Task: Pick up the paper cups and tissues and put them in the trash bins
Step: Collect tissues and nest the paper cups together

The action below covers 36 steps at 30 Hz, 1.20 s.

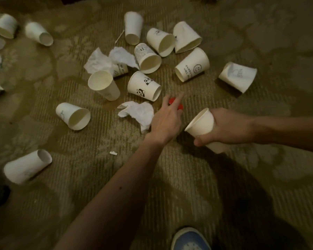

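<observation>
Several white paper cups lie tipped over on a brown patterned carpet. My right hand (224, 127) grips one plain cup (201, 126), its mouth turned up and to the left. My left hand (167, 117) reaches forward with fingers stretched out over a small red object (172, 101) that is mostly hidden beneath them. Just beyond its fingertips lies a cup printed with pandas (144, 85). A crumpled tissue (137, 112) sits right beside the left hand. More crumpled tissues (98, 61) lie among the cups farther back.
More cups are scattered at the left edge (4, 26) and near left (26, 166). A smiley-face cup (192, 66) and another cup (238, 76) lie to the right. My blue shoe (190, 239) shows at the bottom. No trash bin is in view.
</observation>
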Motion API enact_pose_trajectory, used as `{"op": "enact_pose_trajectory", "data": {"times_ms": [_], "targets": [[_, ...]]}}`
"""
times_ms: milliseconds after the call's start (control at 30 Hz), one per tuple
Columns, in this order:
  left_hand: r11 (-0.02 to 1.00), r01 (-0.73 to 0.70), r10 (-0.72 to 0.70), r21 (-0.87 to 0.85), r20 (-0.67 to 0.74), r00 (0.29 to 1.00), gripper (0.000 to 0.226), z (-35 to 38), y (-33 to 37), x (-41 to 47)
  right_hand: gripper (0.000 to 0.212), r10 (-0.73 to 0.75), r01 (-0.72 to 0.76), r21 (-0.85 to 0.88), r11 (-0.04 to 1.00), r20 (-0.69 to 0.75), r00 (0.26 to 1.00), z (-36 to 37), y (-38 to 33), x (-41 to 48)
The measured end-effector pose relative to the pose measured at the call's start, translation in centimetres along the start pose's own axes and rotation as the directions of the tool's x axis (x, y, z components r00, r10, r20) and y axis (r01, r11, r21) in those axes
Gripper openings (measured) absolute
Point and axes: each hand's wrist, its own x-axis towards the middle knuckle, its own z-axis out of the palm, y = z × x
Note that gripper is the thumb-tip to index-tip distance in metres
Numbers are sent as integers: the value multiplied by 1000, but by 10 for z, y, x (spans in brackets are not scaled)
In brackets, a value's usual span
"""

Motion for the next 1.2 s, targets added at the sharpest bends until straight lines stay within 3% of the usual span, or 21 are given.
{"op": "enact_pose_trajectory", "data": {"times_ms": [67,167,267,367,433,600,733,933,1100,1200], "targets": [[993,-17,15,118,14,1000,48,3,0,4,55,-18,18,7,1000,6,1000,2,-2,1],[993,-55,64,106,-88,994,32,3,-3,1,47,-43,42,43,998,14,999,5,-3,3],[994,-6,-12,-112,-166,986,19,-1,-2,-15,46,-44,42,44,998,50,998,3,-4,5],[898,129,-232,-421,-203,951,24,-9,-7,-46,53,-33,30,35,999,72,997,2,-2,10],[870,117,-252,-480,-227,941,29,-11,-16,-68,64,-13,13,5,1000,73,997,3,2,13],[908,67,-186,-413,-255,949,30,-15,-26,-79,69,-11,13,-29,999,74,997,4,0,16],[994,64,-84,-88,-240,967,28,-16,-18,-55,57,-35,33,19,999,85,996,5,-8,17],[968,127,-102,215,-126,987,26,-12,-4,-35,54,-60,52,86,995,92,994,4,-13,19],[953,163,-155,255,-52,987,23,-12,-2,-43,55,-48,41,82,996,93,995,3,-10,20],[984,174,-169,43,-112,979,15,-9,-4,-64,53,-47,38,92,995,94,994,3,-9,21]]}}
